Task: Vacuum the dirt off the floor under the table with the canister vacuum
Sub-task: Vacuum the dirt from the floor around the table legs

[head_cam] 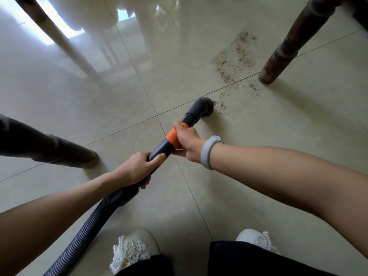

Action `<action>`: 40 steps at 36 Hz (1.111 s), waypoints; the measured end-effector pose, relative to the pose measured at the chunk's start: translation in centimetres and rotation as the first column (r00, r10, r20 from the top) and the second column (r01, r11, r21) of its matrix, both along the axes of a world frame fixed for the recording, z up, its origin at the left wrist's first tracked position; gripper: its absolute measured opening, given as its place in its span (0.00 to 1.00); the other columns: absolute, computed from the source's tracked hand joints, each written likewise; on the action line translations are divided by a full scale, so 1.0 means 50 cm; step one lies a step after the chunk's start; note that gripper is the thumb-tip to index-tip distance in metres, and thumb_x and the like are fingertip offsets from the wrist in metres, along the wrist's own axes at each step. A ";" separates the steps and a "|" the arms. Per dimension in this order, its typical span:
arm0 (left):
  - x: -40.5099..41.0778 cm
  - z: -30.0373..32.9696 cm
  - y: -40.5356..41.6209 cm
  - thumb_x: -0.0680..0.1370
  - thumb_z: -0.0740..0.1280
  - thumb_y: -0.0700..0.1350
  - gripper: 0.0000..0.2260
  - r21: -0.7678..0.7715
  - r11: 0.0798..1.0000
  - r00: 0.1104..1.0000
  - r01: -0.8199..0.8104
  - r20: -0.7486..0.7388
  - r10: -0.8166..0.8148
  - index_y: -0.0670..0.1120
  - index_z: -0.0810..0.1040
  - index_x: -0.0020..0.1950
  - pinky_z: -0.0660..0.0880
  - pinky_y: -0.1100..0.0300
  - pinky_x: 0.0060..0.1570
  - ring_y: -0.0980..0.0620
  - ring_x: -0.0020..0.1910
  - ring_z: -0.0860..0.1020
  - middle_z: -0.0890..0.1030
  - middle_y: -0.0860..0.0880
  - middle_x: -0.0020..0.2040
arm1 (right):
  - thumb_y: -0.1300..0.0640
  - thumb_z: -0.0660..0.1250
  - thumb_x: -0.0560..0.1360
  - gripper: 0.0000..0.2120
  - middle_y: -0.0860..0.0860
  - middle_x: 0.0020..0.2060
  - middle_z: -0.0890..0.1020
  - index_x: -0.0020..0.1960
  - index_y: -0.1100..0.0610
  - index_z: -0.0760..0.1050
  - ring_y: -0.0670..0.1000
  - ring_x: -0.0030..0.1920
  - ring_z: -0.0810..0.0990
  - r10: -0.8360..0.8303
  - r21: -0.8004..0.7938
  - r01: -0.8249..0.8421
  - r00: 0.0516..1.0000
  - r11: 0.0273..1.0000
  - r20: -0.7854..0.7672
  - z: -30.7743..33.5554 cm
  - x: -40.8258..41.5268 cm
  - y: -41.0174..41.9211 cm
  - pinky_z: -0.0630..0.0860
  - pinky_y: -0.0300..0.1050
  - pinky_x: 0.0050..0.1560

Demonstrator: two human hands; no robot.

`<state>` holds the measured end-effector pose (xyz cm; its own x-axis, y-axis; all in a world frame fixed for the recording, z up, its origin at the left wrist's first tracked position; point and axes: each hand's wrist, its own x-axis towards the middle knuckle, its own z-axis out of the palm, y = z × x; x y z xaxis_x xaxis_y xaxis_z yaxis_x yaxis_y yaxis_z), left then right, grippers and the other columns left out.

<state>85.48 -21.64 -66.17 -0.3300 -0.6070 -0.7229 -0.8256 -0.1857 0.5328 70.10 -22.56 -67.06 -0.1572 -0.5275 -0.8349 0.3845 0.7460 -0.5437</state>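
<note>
We grip the dark grey plastic vacuum wand with both hands, left hand behind, right hand on its orange band. Its round brush nozzle touches the tile; brown dirt lies at one o'clock.

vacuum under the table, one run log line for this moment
both hands grip wand | brush nozzle at near dirt | main patch by table leg uncleaned
</note>
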 end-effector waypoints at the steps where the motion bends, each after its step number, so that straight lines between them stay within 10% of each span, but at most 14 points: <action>1: -0.003 0.001 -0.007 0.80 0.58 0.55 0.17 0.000 1.000 1.000 -0.009 0.000 0.009 0.42 0.70 0.42 0.73 0.60 0.25 0.49 0.19 0.74 0.77 0.46 0.24 | 0.50 0.59 0.79 0.09 0.55 0.50 0.73 0.50 0.57 0.67 0.56 0.51 0.75 0.001 -0.004 -0.001 1.000 1.000 -0.004 0.002 -0.002 -0.007 0.79 0.50 0.40; 29: -0.067 0.014 0.009 0.80 0.57 0.57 0.18 0.102 0.968 0.971 0.228 0.046 -0.233 0.42 0.69 0.43 0.73 0.62 0.29 0.51 0.18 0.73 0.77 0.48 0.23 | 0.49 0.58 0.79 0.14 0.55 0.45 0.74 0.57 0.59 0.65 0.56 0.50 0.77 -0.140 0.045 0.139 0.990 0.989 0.016 -0.021 -0.069 0.083 0.80 0.47 0.40; 40: -0.142 0.008 -0.043 0.79 0.58 0.58 0.19 -0.020 0.999 0.999 0.042 -0.003 -0.042 0.43 0.69 0.40 0.73 0.61 0.25 0.48 0.20 0.74 0.76 0.45 0.26 | 0.49 0.60 0.78 0.11 0.55 0.49 0.73 0.51 0.57 0.68 0.56 0.48 0.76 -0.084 -0.034 0.083 0.995 0.996 -0.048 0.013 -0.121 -0.030 0.76 0.45 0.31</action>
